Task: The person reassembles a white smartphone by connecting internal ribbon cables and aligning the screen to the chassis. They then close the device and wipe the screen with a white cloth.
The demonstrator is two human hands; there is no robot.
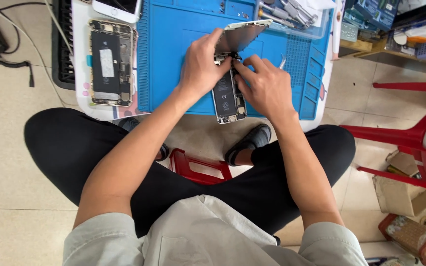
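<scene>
Left hand [200,66] props the hinged silver screen panel [242,34] open; right hand [265,86] pinches the connector on the opened black-batteried phone [228,98] at the blue mat's [173,49] near edge — best kept steady, cables slack.

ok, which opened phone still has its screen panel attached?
The phone body between both hands, screen panel tilted up. The opened phone at left has none.
</scene>
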